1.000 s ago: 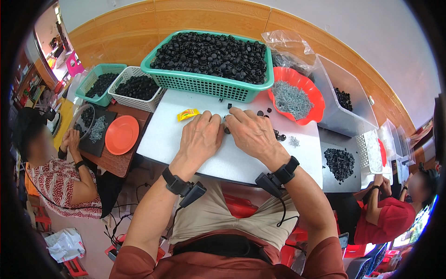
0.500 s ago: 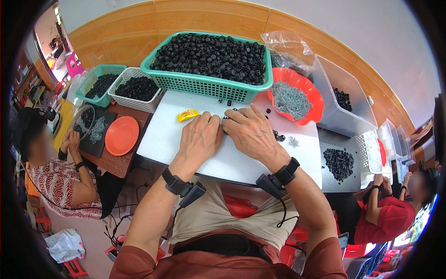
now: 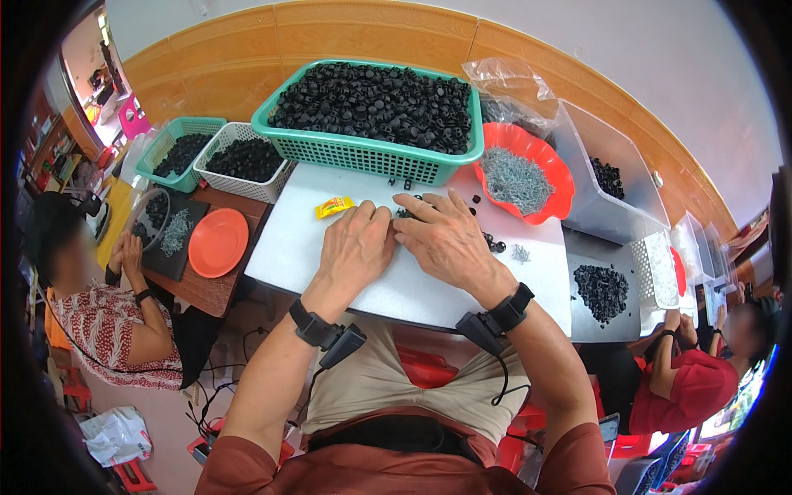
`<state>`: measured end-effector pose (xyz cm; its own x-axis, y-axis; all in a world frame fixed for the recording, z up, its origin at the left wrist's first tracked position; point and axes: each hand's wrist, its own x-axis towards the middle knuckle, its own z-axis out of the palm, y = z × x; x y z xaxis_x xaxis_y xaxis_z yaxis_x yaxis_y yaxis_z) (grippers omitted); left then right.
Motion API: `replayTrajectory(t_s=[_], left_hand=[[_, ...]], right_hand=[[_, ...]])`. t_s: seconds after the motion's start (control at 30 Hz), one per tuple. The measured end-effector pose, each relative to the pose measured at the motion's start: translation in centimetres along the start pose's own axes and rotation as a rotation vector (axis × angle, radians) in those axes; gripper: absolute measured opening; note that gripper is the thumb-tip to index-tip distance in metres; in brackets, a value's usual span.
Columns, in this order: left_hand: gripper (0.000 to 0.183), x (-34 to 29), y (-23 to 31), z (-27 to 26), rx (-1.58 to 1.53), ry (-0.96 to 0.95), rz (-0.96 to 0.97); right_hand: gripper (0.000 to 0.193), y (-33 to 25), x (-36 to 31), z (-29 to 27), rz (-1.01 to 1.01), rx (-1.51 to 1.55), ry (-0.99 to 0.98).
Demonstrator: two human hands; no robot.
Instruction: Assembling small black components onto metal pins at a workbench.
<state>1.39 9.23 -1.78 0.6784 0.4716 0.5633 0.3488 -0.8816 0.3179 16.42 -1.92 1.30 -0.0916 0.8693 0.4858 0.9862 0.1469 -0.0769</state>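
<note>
My left hand (image 3: pixel 356 243) rests over the white foam board (image 3: pixel 289 249) with its fingers curled in, and whatever it grips is hidden under them. Close on its right, my right hand (image 3: pixel 450 246) bends toward the same spot, index finger raised and the thumb side out of sight. A bit of a small black plastic part (image 3: pixel 403 213) shows between the two hands. Several more black parts (image 3: pixel 493 242) lie beside my right hand, near a little pile of screws (image 3: pixel 520 253). A yellow wrapped packet (image 3: pixel 333 207) lies beyond my left hand.
A large green basket (image 3: pixel 355 150) of black parts stands at the back. Right of it are a red scalloped bowl (image 3: pixel 563 177) of screws and a clear bin (image 3: pixel 610 216). Left are a white basket (image 3: pixel 239 188) and an orange plate (image 3: pixel 218 242). People sit at left and right.
My right hand's fingers have shifted slightly, with the index finger now lifted and stretched further left. My left hand stays almost in place.
</note>
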Motion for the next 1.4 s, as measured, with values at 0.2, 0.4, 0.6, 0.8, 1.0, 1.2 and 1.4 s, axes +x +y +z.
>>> replayTrajectory(t_s=[0.2,0.4,0.6,0.8,1.0,1.2,1.4], left_hand=[[0.012,0.0,-0.2,0.4,0.029,0.026,0.03],[0.015,0.0,0.0,0.3,-0.004,0.013,-0.011],[0.015,0.0,0.0,0.5,-0.014,0.035,-0.018],[0.017,0.0,-0.2,0.5,-0.021,0.054,0.005],[0.017,0.1,0.0,0.3,-0.027,0.056,0.001],[0.015,0.1,0.0,0.2,-0.031,0.051,-0.016],[0.013,0.0,0.2,0.2,-0.043,0.043,-0.03]], right_hand=[[0.023,0.0,-0.2,-0.6,0.028,0.053,0.002],[0.025,0.0,-0.5,-0.7,0.026,0.059,-0.038],[0.027,0.0,-0.6,-0.8,0.019,0.023,-0.036],[0.027,-0.4,-0.5,-1.5,0.049,0.09,-0.085],[0.028,0.1,0.2,-1.2,0.052,0.103,0.078],[0.03,1.5,2.6,-0.4,0.027,0.08,0.065],[0.02,1.4,4.5,0.8,0.022,-0.023,-0.008]])
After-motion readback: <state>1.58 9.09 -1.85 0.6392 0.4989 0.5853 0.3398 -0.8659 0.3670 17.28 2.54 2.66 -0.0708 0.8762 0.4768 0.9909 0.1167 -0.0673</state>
